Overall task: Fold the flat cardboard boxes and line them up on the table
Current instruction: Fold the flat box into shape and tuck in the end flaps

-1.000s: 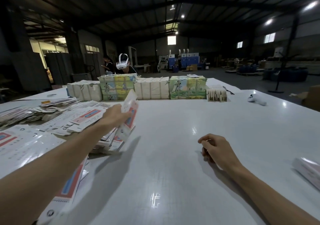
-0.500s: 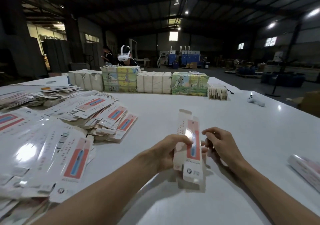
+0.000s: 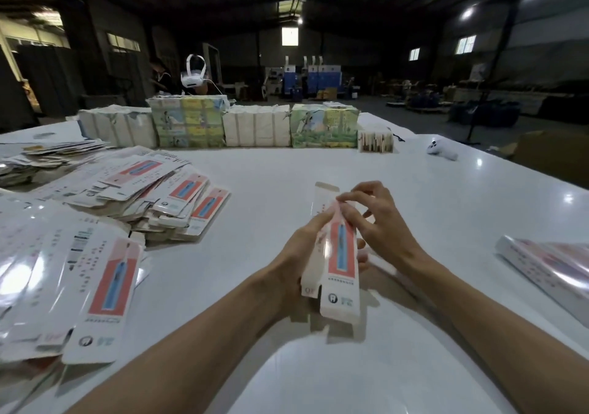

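Item under work: one carton [image 3: 341, 254], red and white, is held clear of the table [image 3: 287, 171]. It is tilted slightly off upright and appears partly opened from flat, with the top flap standing free.
Left hand [image 3: 296, 254]: wraps the carton's left side, thumb on the front face. This is a firm grasp.
Right hand [image 3: 376, 219]: works at the carton's upper end, thumb and forefinger pinching the top of the red panel. The other fingers are spread and loose.
Flat stock [image 3: 153, 197]: a loose, overlapping heap lies well to the left of the carton.
Folded cartons [image 3: 548, 264]: these lie well to the right of the carton. The count is unclear.
Bundles [image 3: 255, 123]: a row stands far beyond the carton.
Step judged: squaring the sleeve before the end flaps are closed. Most of the stock is unfolded.
Risk, crushing: the left-hand grasp is tight across the faces. Squeezing while the sleeve opens would likely crease a panel off its score line.
Risk, flap tear: the free top flap is thin, and a hurried tuck from the pinch could bend or rip it.
Risk, slip: the board looks glossy, so a relaxed grasp could drop the carton onto the table.
Risk, line-up: the folded cartons sit near the table's edge, and a careless placement could knock them off.
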